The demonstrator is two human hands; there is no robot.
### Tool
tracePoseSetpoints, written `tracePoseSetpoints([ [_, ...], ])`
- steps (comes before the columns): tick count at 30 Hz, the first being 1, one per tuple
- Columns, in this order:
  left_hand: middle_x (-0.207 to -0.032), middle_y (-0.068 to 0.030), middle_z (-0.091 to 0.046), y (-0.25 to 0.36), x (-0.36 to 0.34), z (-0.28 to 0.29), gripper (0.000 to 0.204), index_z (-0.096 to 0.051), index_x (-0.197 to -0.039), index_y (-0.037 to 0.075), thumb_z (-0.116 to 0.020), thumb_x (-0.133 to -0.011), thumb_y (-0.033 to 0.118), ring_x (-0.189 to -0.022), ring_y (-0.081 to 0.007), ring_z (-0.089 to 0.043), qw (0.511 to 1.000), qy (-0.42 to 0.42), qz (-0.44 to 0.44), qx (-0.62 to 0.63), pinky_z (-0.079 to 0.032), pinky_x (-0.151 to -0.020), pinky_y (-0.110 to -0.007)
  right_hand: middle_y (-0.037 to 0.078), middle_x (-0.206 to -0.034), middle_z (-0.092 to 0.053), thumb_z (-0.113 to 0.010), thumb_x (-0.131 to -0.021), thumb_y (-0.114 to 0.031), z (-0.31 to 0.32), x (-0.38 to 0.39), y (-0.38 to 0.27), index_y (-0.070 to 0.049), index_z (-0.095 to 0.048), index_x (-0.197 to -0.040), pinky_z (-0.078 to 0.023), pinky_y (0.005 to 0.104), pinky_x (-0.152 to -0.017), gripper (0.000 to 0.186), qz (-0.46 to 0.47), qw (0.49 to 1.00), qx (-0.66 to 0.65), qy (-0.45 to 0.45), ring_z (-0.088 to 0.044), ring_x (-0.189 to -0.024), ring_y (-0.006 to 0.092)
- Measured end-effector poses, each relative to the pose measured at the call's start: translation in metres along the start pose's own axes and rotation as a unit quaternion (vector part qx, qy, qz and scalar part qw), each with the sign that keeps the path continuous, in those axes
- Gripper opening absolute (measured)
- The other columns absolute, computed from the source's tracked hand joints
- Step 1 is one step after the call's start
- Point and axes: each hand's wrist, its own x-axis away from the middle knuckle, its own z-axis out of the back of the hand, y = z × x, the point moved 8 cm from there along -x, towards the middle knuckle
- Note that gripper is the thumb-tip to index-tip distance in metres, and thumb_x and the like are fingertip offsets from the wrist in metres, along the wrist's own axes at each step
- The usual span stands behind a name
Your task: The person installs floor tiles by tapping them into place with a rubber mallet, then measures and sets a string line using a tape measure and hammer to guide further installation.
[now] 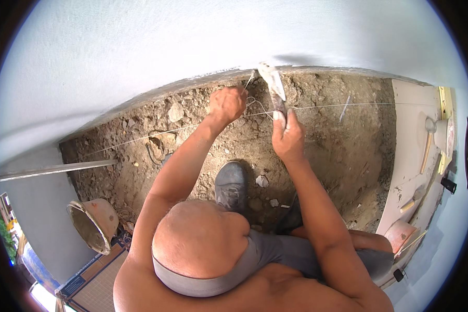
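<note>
My right hand (288, 136) is wrapped round the dark handle of a trowel (273, 83), its pale blade smeared with white and its far end at the foot of the white wall (192, 36). Left of it, my left hand (228, 104) is closed, slightly blurred, on a thin pale string (249, 79) that runs up to the wall's base. Loose loops of it lie between my hands. A taut line (327, 106) crosses low over the rough soil (343, 151), passing close to both hands. What the left fingertips press on is partly hidden.
A mortar-stained bucket (101, 218) lies tipped at left, near a tile box (91, 283). A straight bar (52, 170) juts from the left. On the right ledge are a mallet (428, 143), a wooden-handled tool (412, 200) and another bucket (400, 236). My shoe (231, 184) stands among rubble.
</note>
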Motion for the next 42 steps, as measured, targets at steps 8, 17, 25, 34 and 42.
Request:
tracePoseSetpoints([
  [8, -0.057, -0.0048, -0.058, -0.002, 0.001, -0.003, 0.034, -0.066, -0.102, 0.012, -0.041, -0.102, 0.034, -0.043, -0.0129, -0.046, 1.0, 0.009, 0.007, 0.006, -0.042, -0.043, -0.031, 0.023, -0.071, -0.063, -0.053, -0.097, -0.031, 0.001, -0.002, -0.006, 0.005, -0.058, -0.104, -0.052, 0.0465, -0.063, 0.037, 0.014, 1.0, 0.02, -0.014, -0.065, -0.067, 0.0368],
  [17, -0.055, 0.0009, -0.05, 0.003, 0.002, -0.002, 0.036, -0.065, -0.108, 0.011, -0.041, -0.102, 0.038, -0.041, -0.0074, -0.034, 0.997, -0.027, 0.035, 0.058, -0.032, -0.034, -0.026, 0.0, -0.058, -0.047, -0.04, -0.102, -0.045, -0.005, -0.012, 0.05, -0.005, -0.057, -0.087, -0.038, 0.0277, -0.041, 0.046, -0.203, 0.967, 0.037, -0.151, -0.044, -0.048, 0.0108],
  [25, -0.059, 0.0005, -0.047, 0.023, 0.033, -0.028, 0.032, -0.062, -0.095, 0.008, -0.042, -0.101, 0.033, -0.044, -0.0078, -0.032, 0.981, -0.135, 0.002, 0.139, -0.035, -0.038, -0.028, 0.001, -0.056, -0.054, -0.064, -0.089, -0.033, 0.147, 0.002, 0.107, -0.004, -0.063, -0.088, -0.039, 0.0306, -0.043, 0.029, -0.242, 0.873, 0.134, -0.401, -0.049, -0.043, 0.0099],
  [34, -0.082, -0.0172, -0.062, 0.008, 0.034, -0.01, 0.034, -0.064, -0.106, 0.006, -0.042, -0.102, 0.032, -0.065, -0.0171, -0.059, 0.997, -0.037, -0.002, 0.063, -0.056, -0.076, -0.041, 0.019, -0.072, -0.065, -0.07, -0.081, -0.036, 0.241, 0.074, 0.238, 0.0, -0.067, -0.085, -0.05, 0.0433, -0.071, 0.036, -0.221, 0.837, 0.377, -0.329, -0.065, -0.072, 0.0311],
  [42, -0.105, -0.0186, -0.068, 0.031, 0.033, -0.008, 0.041, -0.062, -0.108, 0.003, -0.037, -0.101, 0.035, -0.099, -0.0275, -0.066, 0.955, -0.185, -0.004, 0.232, -0.05, -0.093, -0.049, 0.015, -0.109, -0.065, -0.067, -0.089, -0.035, 0.09, -0.017, 0.091, -0.005, -0.064, -0.118, -0.053, 0.0392, -0.077, 0.042, -0.05, 0.921, 0.146, -0.357, -0.063, -0.089, 0.0226],
])
